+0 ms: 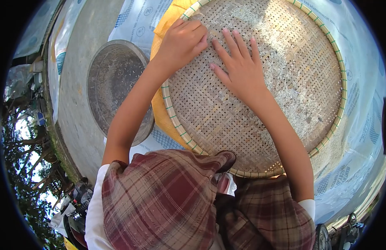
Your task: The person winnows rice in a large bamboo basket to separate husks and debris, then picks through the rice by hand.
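A round woven bamboo winnowing tray (209,112) with a green-bound rim lies in front of me. Pale rice grains (291,98) are scattered over its right and far parts, thickest towards the right. My left hand (184,43) is over the tray's far left edge, fingers curled and pinched together; what they hold, if anything, is too small to make out. Just right of it, my right hand (243,68) has its fingers spread over the weave, nearest to a few loose grains, and holds nothing.
A dark grey basin (93,87) with scattered grains inside stands left of the tray on concrete ground (72,96). Yellow sacking (161,110) and printed white sheeting (359,104) lie around and under the tray. Motorbike parts and trees show at the edges.
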A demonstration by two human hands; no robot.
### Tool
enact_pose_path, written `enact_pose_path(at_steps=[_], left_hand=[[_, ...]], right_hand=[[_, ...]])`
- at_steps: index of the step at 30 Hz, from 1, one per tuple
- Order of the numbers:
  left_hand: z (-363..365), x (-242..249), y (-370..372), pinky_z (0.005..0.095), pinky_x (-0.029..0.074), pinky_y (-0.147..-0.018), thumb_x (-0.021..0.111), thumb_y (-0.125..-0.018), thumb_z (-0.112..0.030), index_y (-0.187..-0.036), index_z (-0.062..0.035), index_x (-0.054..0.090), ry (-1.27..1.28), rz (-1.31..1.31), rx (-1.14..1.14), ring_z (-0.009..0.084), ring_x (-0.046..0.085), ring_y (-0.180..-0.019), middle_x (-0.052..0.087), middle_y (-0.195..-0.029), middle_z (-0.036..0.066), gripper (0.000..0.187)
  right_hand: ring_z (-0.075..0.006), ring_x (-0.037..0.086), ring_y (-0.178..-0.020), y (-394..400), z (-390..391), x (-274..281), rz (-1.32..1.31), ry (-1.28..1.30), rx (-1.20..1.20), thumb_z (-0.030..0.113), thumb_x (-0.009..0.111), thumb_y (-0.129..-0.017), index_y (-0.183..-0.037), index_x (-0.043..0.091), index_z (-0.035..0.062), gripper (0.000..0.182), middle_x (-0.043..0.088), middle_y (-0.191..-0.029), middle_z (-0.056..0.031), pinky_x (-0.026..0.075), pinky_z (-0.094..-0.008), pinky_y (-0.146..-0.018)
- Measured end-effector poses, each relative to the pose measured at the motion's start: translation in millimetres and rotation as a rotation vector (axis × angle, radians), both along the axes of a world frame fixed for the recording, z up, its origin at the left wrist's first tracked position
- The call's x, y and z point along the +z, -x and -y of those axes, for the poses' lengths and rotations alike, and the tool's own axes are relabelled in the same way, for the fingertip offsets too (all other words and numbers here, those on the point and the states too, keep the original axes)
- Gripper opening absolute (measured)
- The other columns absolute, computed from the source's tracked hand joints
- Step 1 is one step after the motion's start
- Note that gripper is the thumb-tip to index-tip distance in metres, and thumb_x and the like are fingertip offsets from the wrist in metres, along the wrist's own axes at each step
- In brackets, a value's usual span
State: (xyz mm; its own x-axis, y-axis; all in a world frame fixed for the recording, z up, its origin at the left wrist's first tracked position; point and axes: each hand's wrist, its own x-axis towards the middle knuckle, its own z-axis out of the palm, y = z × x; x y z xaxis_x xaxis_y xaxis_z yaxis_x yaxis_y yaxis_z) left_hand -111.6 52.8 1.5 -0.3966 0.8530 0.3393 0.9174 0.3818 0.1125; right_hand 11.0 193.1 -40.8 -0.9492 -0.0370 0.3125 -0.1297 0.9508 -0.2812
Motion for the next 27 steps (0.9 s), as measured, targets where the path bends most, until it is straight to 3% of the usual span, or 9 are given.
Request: enact_pose_path(at_steps=[7, 9, 10, 12, 15, 19, 22, 26, 27], left_hand=[[54, 16, -13, 0.0233, 0.045, -0.065, 0.060, -0.076, -0.002, -0.085, -0.0018, 0.060, -0.242, 0.294, 0.327, 0.0104, 0.055, -0.069, 0.059, -0.076, 0.004, 0.009], [75, 19, -17, 0.0243, 0.046, -0.064, 0.061, -0.076, -0.007, -0.082, -0.0007, 0.061, -0.261, 0.380, 0.658, 0.0117, 0.057, -0.068, 0.061, -0.076, 0.006, 0.009], [87, 19, -17, 0.0243, 0.046, -0.064, 0.061, -0.076, -0.007, -0.082, -0.0007, 0.061, -0.255, 0.389, 0.658, 0.0117, 0.057, -0.068, 0.061, -0.076, 0.006, 0.009], [112, 16, -16, 0.0236, 0.046, -0.063, 0.061, -0.078, -0.010, -0.086, 0.0004, 0.063, -0.335, 0.486, 0.882, 0.0104, 0.056, -0.068, 0.062, -0.077, 0.006, 0.012], [140, 9, -17, 0.0218, 0.044, -0.066, 0.058, -0.085, -0.014, -0.095, -0.0001, 0.063, -0.208, 0.518, 0.979, 0.0073, 0.054, -0.070, 0.060, -0.077, 0.001, 0.018], [150, -2, -29, 0.0232, 0.044, -0.069, 0.055, -0.088, -0.017, -0.101, -0.0009, 0.063, -0.165, 0.418, 0.934, 0.0091, 0.056, -0.077, 0.061, -0.084, 0.003, 0.023], [116, -2, -46, 0.0269, 0.045, -0.072, 0.053, -0.088, -0.017, -0.100, -0.0007, 0.062, -0.342, 0.346, 0.856, 0.0141, 0.056, -0.081, 0.060, -0.093, 0.009, 0.022], [87, 3, -73, 0.0322, 0.044, -0.075, 0.057, -0.086, -0.023, -0.099, -0.0012, 0.061, -0.263, 0.444, 0.775, 0.0196, 0.055, -0.084, 0.056, -0.095, 0.012, 0.026], [85, 4, -80, 0.0323, 0.043, -0.076, 0.059, -0.085, -0.023, -0.097, -0.0001, 0.060, -0.116, 0.264, 0.733, 0.0195, 0.055, -0.085, 0.055, -0.095, 0.012, 0.026]], right_hand=[[-0.0235, 0.029, -0.129, -17, -8, 4, 0.051, -0.042, -0.010, 0.044, 0.047, -0.086, -0.130, 0.043, 0.0183, 0.051, 0.037, -0.137, -0.0066, 0.018, -0.0500, -0.106], [-0.0236, 0.029, -0.129, -27, -15, 6, 0.076, -0.045, -0.010, 0.045, 0.047, -0.086, -0.130, 0.042, 0.0186, 0.051, 0.037, -0.137, -0.0065, 0.018, -0.0500, -0.106], [-0.0244, 0.030, -0.129, -34, -19, 9, 0.091, -0.038, -0.024, 0.045, 0.047, -0.087, -0.130, 0.042, 0.0183, 0.051, 0.037, -0.137, -0.0071, 0.018, -0.0501, -0.106], [-0.0252, 0.030, -0.129, -44, -33, 13, 0.116, -0.031, -0.041, 0.045, 0.046, -0.087, -0.131, 0.042, 0.0179, 0.052, 0.036, -0.137, -0.0076, 0.018, -0.0501, -0.106], [-0.0289, 0.029, -0.130, -63, -62, 24, 0.130, -0.007, -0.182, 0.042, 0.049, -0.087, -0.128, 0.046, 0.0129, 0.050, 0.037, -0.137, -0.0112, 0.017, -0.0497, -0.105], [-0.0318, 0.029, -0.129, -91, -90, 36, 0.151, 0.038, -0.346, 0.037, 0.052, -0.087, -0.128, 0.045, 0.0085, 0.051, 0.038, -0.136, -0.0155, 0.017, -0.0481, -0.105], [-0.0331, 0.029, -0.130, -114, -90, 43, 0.131, 0.022, -0.423, 0.036, 0.054, -0.086, -0.128, 0.045, 0.0087, 0.051, 0.038, -0.136, -0.0148, 0.018, -0.0472, -0.106], [-0.0333, 0.031, -0.128, -145, -79, 59, 0.111, 0.014, -0.622, 0.035, 0.055, -0.086, -0.127, 0.045, 0.0076, 0.050, 0.039, -0.134, -0.0158, 0.020, -0.0463, -0.105], [-0.0328, 0.032, -0.126, -156, -82, 60, 0.048, 0.054, -0.729, 0.034, 0.056, -0.086, -0.126, 0.046, 0.0053, 0.051, 0.040, -0.133, -0.0168, 0.022, -0.0458, -0.103]])
